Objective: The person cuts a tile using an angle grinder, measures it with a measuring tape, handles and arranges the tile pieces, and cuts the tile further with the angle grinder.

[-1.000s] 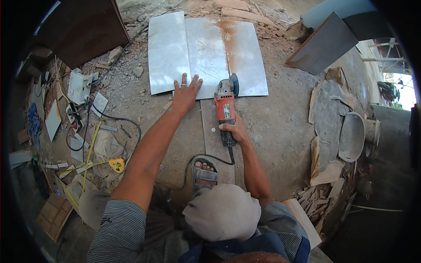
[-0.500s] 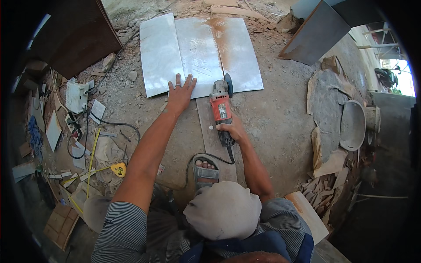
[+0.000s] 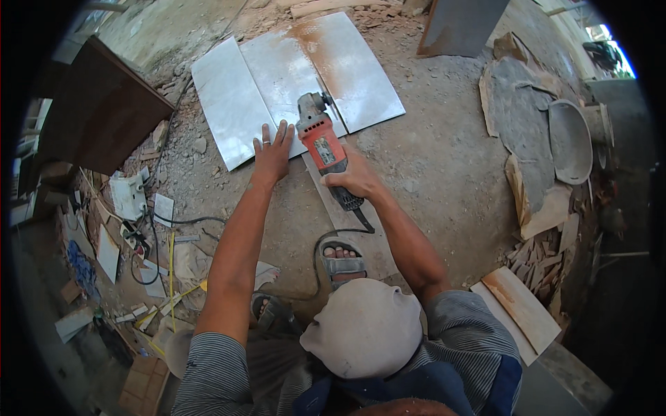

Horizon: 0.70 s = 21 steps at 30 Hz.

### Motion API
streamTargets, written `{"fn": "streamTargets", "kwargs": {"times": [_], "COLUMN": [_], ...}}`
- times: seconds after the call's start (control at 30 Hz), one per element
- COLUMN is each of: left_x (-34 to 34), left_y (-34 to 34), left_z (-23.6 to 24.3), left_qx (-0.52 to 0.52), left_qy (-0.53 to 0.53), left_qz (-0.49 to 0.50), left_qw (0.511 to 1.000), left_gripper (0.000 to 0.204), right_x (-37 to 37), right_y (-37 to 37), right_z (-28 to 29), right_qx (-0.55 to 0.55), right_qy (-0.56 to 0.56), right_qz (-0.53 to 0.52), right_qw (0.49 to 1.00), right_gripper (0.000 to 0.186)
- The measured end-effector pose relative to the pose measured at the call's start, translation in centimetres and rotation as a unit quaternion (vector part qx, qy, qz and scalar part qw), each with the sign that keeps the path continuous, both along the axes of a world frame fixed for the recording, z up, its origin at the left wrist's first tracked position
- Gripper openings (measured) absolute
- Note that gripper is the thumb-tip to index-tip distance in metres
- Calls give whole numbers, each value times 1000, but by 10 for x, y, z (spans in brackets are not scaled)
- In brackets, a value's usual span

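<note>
One red angle grinder [image 3: 320,142] sits gripped in the right hand [image 3: 357,179], its head over the middle of three pale tiles [image 3: 229,104] lying side by side on the dusty floor [image 3: 444,159], while the left hand [image 3: 272,151] presses flat, fingers spread, on the tile edge.

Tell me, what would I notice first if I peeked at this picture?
Probably the bright red angle grinder in the middle, gripped by the right hand with its black cord trailing back toward the person. Just beside it, the left hand lies flat with fingers spread on the big pale grey tile lying on the dusty ground. Lower down, a sandalled foot stands on a narrow strip of tile.
</note>
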<state>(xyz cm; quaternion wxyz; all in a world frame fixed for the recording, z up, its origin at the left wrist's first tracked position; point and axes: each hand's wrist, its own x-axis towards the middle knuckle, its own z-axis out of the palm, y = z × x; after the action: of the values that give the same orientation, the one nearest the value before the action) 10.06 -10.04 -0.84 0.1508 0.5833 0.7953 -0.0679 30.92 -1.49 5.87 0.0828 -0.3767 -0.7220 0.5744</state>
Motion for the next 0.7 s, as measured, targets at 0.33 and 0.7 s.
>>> {"fn": "streamTargets", "kwargs": {"times": [0.33,0.7], "left_x": [-2,-5], "left_y": [7,8], "left_z": [14,17], "left_qx": [-35,-48], "left_qy": [-29,-27], "left_qz": [-6,-12], "left_qw": [999,998], "left_gripper": [85,89], "right_x": [18,33], "right_y": [4,-2], "right_z": [-20,-42], "right_qx": [-55,-98], "right_qy": [1,-35], "right_qz": [-50,-43], "right_qw": [997,994], "right_gripper": [68,69]}}
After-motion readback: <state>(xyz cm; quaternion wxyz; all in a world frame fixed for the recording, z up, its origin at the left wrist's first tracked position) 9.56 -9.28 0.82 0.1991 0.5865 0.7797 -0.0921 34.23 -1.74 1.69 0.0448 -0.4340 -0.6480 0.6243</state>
